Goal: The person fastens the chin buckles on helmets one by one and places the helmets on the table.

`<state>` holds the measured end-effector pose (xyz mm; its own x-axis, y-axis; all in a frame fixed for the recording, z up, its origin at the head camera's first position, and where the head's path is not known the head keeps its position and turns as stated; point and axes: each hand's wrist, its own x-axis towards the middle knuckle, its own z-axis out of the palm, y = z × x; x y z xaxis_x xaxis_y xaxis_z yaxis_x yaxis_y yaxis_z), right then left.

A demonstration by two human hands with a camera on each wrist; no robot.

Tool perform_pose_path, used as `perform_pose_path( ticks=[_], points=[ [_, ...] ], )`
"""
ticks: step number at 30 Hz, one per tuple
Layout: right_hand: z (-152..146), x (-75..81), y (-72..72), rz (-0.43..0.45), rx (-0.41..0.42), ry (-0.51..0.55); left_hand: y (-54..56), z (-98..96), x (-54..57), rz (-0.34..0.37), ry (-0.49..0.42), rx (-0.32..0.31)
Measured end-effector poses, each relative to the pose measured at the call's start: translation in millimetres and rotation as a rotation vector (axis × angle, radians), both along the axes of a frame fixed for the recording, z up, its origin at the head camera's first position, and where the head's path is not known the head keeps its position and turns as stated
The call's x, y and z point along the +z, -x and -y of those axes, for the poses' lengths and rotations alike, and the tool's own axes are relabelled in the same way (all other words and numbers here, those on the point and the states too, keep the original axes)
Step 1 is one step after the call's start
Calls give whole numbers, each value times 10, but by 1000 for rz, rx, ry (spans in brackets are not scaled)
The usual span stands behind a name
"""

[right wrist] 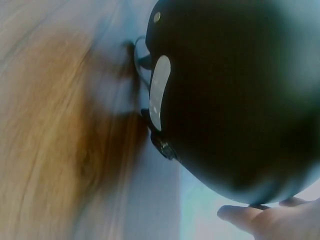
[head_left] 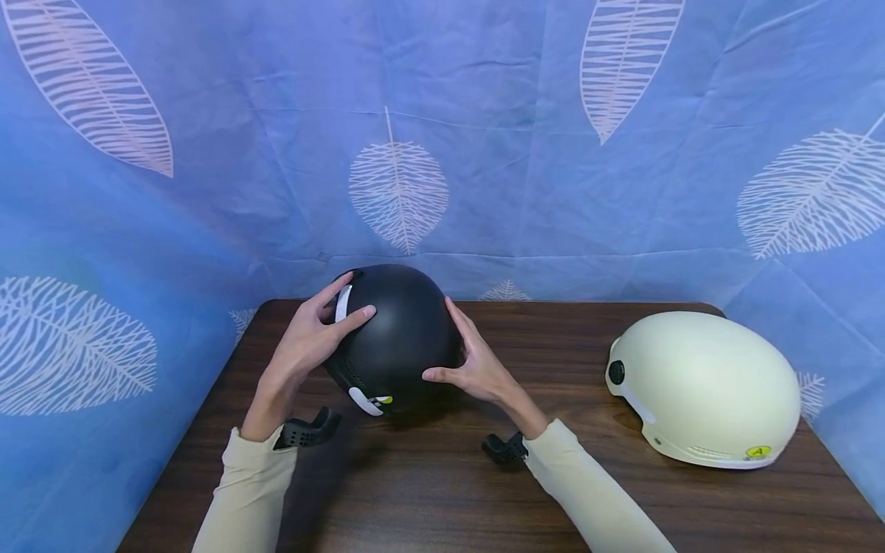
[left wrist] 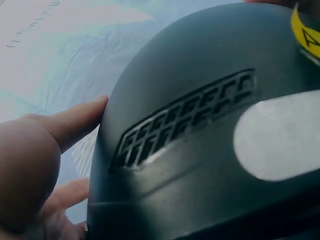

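A matte black helmet (head_left: 415, 330) is held between both hands over the far left part of the table, tilted with its rim side facing left. On its left edge my left hand (head_left: 304, 342) grips it, thumb on the shell and fingers at the rim. My right hand (head_left: 484, 369) holds the opposite side, with thumb and fingers spread against the dome. In the left wrist view, a ribbed vent (left wrist: 185, 120) and a pale reflective patch (left wrist: 280, 140) show near the left hand's thumb. The right wrist view shows a thin strap (right wrist: 139, 60) at the rim.
A cream-white helmet (head_left: 712, 384) with a yellow label rests on the right of the dark wood table (head_left: 449, 491). Blue cloth (head_left: 484, 177) with white leaf prints hangs behind and beside the table. Black wrist bands (head_left: 307, 432) sit on both wrists.
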<state>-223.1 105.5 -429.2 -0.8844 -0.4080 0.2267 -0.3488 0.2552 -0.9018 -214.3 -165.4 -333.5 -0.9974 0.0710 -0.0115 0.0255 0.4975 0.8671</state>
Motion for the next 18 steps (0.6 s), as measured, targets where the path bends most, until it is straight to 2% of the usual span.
perform_pose_path(
  ticks=[4, 7, 11, 18],
  points=[
    [-48, -5, 0, 0, 26, 1, -18, -62, 0, -32, -45, -18],
    [-68, 6, -6, -26, 37, -6, -40, -142, 1, -93, -38, -36],
    [-62, 45, -10, -47, 42, -7, -83, -227, 9, -179, 19, -55],
    [-23, 157, -1, -107, -5, -84, -149, -312, 41, -259, 101, -35]
  ],
)
